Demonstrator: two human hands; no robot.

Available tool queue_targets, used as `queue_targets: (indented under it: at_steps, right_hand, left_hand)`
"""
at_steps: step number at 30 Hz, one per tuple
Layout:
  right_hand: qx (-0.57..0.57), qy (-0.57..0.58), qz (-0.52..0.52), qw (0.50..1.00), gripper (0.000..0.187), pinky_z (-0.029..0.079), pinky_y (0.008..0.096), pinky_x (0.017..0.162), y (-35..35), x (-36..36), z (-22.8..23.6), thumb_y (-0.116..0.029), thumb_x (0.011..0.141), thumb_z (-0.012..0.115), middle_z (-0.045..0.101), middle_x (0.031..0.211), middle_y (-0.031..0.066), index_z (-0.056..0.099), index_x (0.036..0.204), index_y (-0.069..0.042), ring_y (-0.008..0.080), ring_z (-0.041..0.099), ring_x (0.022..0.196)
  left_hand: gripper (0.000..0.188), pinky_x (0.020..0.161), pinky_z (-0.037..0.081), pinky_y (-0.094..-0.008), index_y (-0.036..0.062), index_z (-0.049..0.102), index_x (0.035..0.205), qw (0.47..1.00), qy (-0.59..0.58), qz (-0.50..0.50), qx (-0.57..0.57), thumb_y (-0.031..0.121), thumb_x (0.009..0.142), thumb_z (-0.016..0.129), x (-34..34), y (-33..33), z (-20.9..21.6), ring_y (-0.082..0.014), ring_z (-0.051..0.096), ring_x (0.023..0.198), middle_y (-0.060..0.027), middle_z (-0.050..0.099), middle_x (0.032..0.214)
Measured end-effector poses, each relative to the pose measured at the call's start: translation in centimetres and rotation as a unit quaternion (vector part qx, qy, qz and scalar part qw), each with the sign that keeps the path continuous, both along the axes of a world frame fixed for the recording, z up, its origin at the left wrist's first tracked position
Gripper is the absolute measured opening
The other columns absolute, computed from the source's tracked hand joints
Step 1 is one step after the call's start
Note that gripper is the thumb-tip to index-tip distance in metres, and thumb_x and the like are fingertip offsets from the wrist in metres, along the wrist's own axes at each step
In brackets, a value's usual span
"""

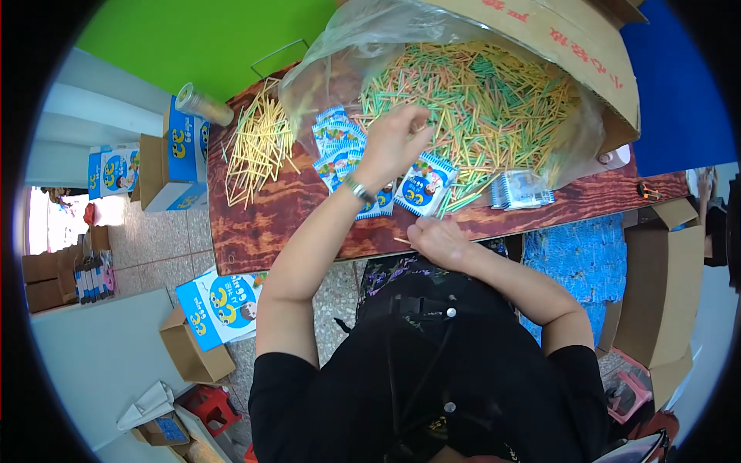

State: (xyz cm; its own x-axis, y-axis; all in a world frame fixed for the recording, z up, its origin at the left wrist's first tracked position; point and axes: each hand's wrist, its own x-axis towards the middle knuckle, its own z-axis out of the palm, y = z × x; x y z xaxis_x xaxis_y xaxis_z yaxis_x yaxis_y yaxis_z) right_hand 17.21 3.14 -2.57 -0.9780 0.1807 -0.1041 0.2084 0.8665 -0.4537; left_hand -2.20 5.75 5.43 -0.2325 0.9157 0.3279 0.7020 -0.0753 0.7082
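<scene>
two bare grips: the left grip (395, 144), thumb and fingertips curled with a gap between them, is over the near left part of a heap of coloured sticks (478, 100); the right grip (441, 241) is bent at the near edge of the worktop (320, 245), and whether it pinches anything cannot be told. between them lies a blue-and-white packet (423, 187), with printed packets (333, 135) to its left and clear packets (525, 191) to its right. farther out, yellow sticks (264, 143) lie beside a clear jar (204, 106), and a cardboard box (575, 38) stands behind the heap
</scene>
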Motion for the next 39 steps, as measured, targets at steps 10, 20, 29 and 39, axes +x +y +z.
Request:
queue_targets:
  at_steps: [10,20,29,39]
  right_hand:
    - [0.188,0.174,-0.252,0.933,0.013,0.053,0.0447,0.068,10.2,2.0,9.3,-0.010,0.081,0.058,0.061,0.085,0.0134,0.061,0.093,-0.006,0.0352,0.063,0.080]
    - [0.145,0.094,-0.216,0.961,0.034,0.054,0.0442,0.068,8.9,-1.1,4.2,-0.032,0.074,0.077,0.062,0.088,0.0141,0.062,0.087,-0.004,0.0335,0.064,0.087]
    - [0.203,0.149,-0.205,0.946,0.023,0.051,0.0431,0.063,10.3,-0.6,2.3,-0.023,0.079,0.072,0.058,0.084,0.0104,0.057,0.087,-0.007,0.0312,0.062,0.080]
    - [0.151,0.175,-0.217,0.949,0.021,0.052,0.0425,0.061,10.6,-0.7,3.1,-0.021,0.080,0.069,0.058,0.082,0.0107,0.055,0.085,-0.007,0.0318,0.062,0.077]
  left_hand:
    - [0.020,0.070,0.050,-0.0397,0.0013,0.063,0.096,0.998,0.040,0.014,-0.042,0.013,0.081,0.069,2.7,-9.8,-4.8,-0.0318,0.062,0.083,-0.0155,0.064,0.088]
    - [0.033,0.074,0.048,-0.0393,0.0052,0.060,0.102,0.994,0.107,-0.003,-0.022,0.014,0.075,0.076,4.9,-9.7,-7.7,-0.0314,0.056,0.091,-0.0122,0.054,0.096]
    - [0.033,0.076,0.044,-0.0412,0.0057,0.058,0.100,0.997,0.078,0.000,0.014,0.014,0.074,0.076,5.3,-7.5,-8.5,-0.0323,0.053,0.089,-0.0122,0.051,0.093]
    - [0.032,0.079,0.042,-0.0422,0.0066,0.058,0.102,0.994,0.094,0.021,0.044,0.014,0.075,0.075,5.8,-6.5,-9.1,-0.0329,0.051,0.090,-0.0121,0.052,0.096]
